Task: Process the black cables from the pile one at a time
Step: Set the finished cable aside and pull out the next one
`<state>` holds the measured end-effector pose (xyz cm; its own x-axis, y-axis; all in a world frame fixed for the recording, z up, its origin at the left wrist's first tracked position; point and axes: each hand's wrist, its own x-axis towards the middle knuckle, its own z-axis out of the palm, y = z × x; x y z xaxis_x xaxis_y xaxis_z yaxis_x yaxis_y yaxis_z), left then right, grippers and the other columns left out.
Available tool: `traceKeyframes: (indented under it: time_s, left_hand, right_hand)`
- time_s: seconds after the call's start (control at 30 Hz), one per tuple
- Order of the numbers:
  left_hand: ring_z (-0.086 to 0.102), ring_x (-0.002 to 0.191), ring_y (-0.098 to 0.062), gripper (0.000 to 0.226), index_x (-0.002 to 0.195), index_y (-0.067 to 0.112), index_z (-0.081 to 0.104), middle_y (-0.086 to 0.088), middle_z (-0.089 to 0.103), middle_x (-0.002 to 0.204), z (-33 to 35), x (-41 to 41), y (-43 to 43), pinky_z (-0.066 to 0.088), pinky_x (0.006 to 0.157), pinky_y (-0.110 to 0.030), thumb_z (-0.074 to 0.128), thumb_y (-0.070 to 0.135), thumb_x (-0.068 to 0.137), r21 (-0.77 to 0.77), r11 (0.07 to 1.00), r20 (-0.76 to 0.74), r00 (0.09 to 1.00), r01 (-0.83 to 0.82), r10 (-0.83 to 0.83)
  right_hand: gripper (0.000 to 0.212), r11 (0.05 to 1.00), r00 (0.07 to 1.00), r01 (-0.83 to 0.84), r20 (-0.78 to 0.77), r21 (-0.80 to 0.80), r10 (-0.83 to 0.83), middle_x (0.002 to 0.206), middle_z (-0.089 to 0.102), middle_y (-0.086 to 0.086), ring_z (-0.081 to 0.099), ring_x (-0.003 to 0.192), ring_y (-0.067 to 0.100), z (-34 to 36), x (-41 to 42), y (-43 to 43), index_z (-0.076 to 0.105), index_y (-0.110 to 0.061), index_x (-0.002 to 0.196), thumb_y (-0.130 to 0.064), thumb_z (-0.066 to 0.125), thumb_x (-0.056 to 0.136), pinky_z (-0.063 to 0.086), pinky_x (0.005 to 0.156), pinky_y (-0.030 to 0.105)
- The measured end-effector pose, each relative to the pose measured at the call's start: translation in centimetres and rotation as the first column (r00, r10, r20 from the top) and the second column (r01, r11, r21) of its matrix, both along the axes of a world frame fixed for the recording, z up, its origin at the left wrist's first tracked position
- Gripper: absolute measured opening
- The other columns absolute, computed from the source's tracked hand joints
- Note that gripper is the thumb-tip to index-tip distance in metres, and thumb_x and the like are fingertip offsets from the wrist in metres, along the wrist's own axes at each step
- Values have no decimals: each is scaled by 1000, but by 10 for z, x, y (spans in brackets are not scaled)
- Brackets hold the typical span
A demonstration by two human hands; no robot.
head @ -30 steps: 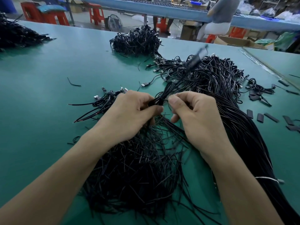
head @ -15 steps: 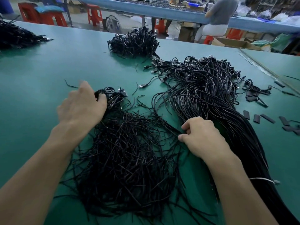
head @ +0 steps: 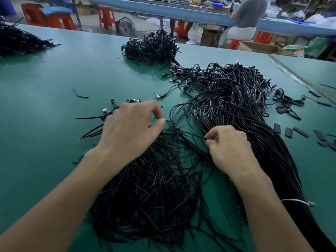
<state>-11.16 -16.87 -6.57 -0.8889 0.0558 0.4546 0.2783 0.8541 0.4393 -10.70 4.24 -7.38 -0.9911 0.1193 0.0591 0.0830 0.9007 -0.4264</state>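
On the green counter (head: 45, 79) the right grip (head: 231, 148) is clenched in a pinch, thumb and forefinger closed on the end of one thin black cable (head: 195, 135) that lies along the near edge of the long bundle (head: 236, 110). That bundle runs from a tangle of plug ends at its far end down to the near right corner, where a white tie (head: 294, 200) wraps it. The left grip (head: 131, 128) hovers over the far end of the loose pile (head: 145, 188) of shorter black strands, its forefinger and thumb curled until the tips almost meet (motion blur hides whether a strand sits between them, so I cannot tell if it grasps anything). The two hands are near each other, with a few strands crossing the gap between them. A single lead with a metal plug (head: 161, 96) lies apart, just beyond the left grip. A dense heap (head: 151, 46) sits further back at centre, and another heap (head: 18, 40) at the far left edge. Short flat black sleeve pieces (head: 289, 132) are scattered right of the long bundle. Beyond the counter stand red stools (head: 49, 19) and a small fan (head: 127, 26), and a seated person (head: 245, 15) faces a blue bench.
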Motion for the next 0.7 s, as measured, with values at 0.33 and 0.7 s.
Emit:
traceKeyframes:
  time_s: [0.33, 0.7]
  left_hand:
    - [69, 83, -23, 26, 96, 24, 68, 1, 72, 88, -17, -2, 13, 56, 69, -44, 50, 19, 78, 500, 837, 102, 945, 222, -312]
    - [62, 107, -16, 69, 59, 29, 68, 2, 69, 98, 16, -13, -12, 45, 101, -43, 22, 76, 82, 918, 390, 82, 996, -66, -25]
  right_hand:
    - [15, 551, 754, -649, -351, -525, 555, 71, 62, -25, 59, 68, -6, 59, 35, -41, 71, -20, 89, -6, 67, 92, 44, 68, 11]
    - [39, 947, 971, -114, -237, -299, 42, 62, 57, -9, 48, 56, 3, 41, 17, -7, 54, -20, 66, -49, 73, 82, 36, 48, 21]
